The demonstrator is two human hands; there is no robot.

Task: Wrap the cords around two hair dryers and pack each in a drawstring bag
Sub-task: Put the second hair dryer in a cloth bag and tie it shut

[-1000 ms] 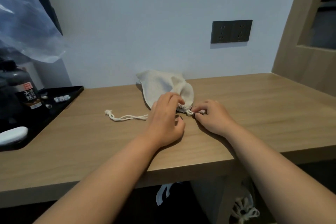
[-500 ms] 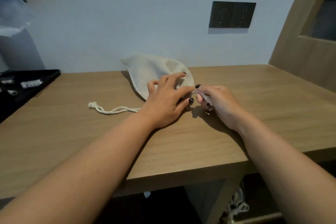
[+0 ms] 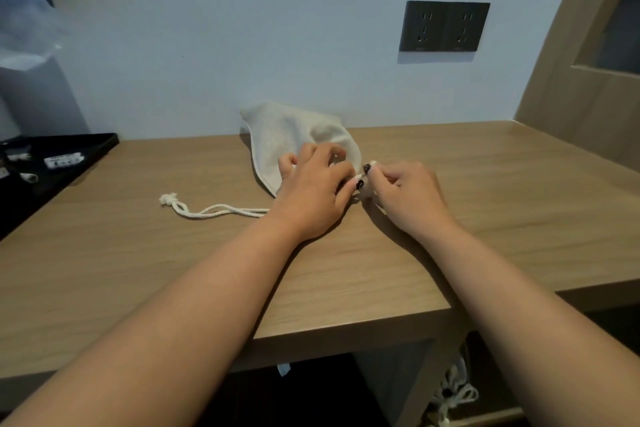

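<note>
A cream drawstring bag (image 3: 294, 135) lies on the wooden desk (image 3: 485, 191), close to the pale wall, its closed end toward the wall and its gathered mouth toward the person. The bag bulges, though what fills it cannot be seen.

The left hand (image 3: 311, 191) rests palm-down over the mouth end of the bag, its fingers curled onto the fabric and pressing it to the desk; its grip is narrow, closed on the bag cloth. The right hand (image 3: 405, 194) sits just beside it, thumb and forefinger pinched on a short white piece at the bag's mouth, apparently the end of a drawstring; its grip is closed on that piece. The fingertips of the two hands almost touch, and dark nail polish shows on them.

A second length of white cord (image 3: 214, 210) trails from under the left hand to the left across the desk, ending in a knot (image 3: 168, 199). It lies slack and flat.

At the far left a black tray (image 3: 86, 156) sits on the desk, holding several small white items too blurred to identify. A dark double socket plate (image 3: 444, 26) is mounted on the wall above and right of the bag. Below the desk edge, at lower right, a tangle of white cord (image 3: 453, 392) is partly visible.
</note>
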